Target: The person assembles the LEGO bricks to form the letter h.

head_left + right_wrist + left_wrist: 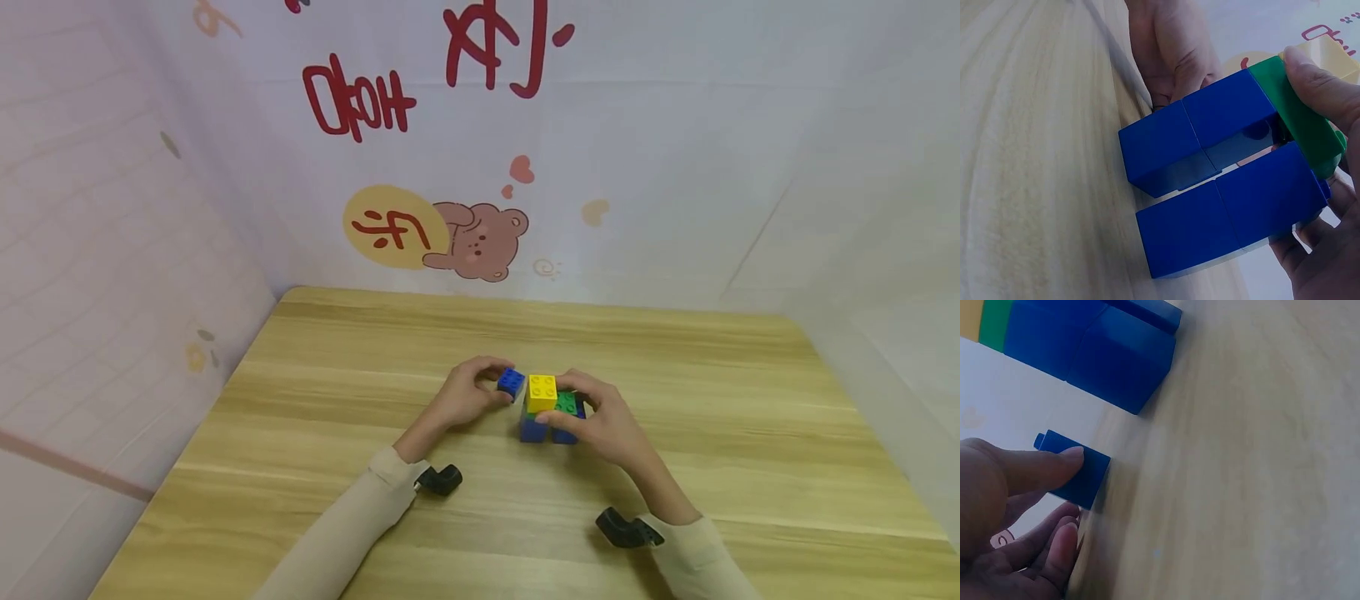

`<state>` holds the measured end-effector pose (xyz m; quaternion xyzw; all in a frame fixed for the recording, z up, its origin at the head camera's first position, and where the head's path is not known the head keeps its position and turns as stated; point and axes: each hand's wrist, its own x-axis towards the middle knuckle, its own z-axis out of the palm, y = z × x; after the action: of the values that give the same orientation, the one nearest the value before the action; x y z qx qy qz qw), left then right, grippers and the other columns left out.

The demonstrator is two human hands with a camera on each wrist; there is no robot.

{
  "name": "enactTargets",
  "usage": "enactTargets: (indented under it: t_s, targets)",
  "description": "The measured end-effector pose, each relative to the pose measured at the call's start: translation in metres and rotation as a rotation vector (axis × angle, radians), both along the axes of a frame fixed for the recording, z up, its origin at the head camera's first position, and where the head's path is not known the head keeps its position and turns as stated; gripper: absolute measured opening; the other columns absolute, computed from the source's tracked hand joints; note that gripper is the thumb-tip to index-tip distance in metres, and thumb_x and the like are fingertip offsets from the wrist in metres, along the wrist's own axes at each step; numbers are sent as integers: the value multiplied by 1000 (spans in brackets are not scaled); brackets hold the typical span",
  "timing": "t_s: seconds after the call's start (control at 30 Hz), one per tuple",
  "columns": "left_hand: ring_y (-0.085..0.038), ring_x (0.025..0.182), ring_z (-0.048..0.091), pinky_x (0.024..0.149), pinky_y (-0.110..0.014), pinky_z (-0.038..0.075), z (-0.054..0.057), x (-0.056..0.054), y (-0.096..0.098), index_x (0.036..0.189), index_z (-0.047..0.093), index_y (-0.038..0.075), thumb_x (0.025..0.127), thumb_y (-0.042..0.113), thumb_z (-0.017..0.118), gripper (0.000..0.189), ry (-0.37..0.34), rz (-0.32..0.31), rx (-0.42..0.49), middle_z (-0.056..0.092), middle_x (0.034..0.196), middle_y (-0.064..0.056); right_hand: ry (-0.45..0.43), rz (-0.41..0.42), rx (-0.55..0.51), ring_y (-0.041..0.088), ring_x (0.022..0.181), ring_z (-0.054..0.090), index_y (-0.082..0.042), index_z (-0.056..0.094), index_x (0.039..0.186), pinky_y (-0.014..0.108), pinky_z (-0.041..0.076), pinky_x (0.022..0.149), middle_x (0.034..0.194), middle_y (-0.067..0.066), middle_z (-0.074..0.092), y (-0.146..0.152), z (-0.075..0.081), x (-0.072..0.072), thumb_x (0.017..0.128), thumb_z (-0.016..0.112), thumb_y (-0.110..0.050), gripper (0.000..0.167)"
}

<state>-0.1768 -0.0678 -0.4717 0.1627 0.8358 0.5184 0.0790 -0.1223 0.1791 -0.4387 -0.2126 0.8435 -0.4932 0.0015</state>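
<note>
Thumb and fingers of my left hand [465, 393] pinch a small blue brick [511, 382] with studs, just left of a brick structure. In the left wrist view this blue brick [1079, 469] is close over the tabletop, its studs at the upper left. My right hand [609, 427] grips the structure near its top, with the thumb on a green brick [1297, 115] and the fingers partly hidden behind. Two columns of stacked blue bricks [1229, 119] stand side by side under the green brick. A yellow brick [542, 392] sits on top at the left end.
The wood-grain table [337, 350] reaches back to a white wall sheet [675, 167] printed with a bear and red characters. Black wrist mounts [630, 530] stick out from both sleeves above the tabletop.
</note>
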Motion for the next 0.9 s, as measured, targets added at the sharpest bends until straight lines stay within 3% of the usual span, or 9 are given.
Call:
enactTargets:
  t_s: [0.2,0.4,0.67,0.9]
  targets:
    - [-20,100,66,78,-27,56,-2,0,-2,118,70,13,85,13,84,36,-32,39,21,72,112,-7,-8,5,-2,15,86,57,-29,71,115,24,52,77,100,-7,65,-1,2,-1,88,83,-27,29]
    - [-18,89,66,76,-27,57,1,3,-6,114,70,10,83,15,86,35,-45,20,30,72,102,-8,-17,-5,4,15,84,56,-30,71,113,23,50,74,98,-6,63,0,2,0,87,83,-28,29]
    - [-18,88,68,80,-29,59,9,11,-9,111,70,11,83,15,87,33,-37,26,41,73,99,-6,-22,-8,11,15,86,56,-30,71,115,24,51,77,100,-7,64,0,1,0,87,83,-31,30]
    - [-19,98,69,88,-34,61,28,16,-13,117,70,14,87,19,84,34,-21,31,93,73,107,-4,-33,-20,33,16,89,58,-30,71,115,25,52,82,102,-9,65,0,2,0,88,82,-34,30]
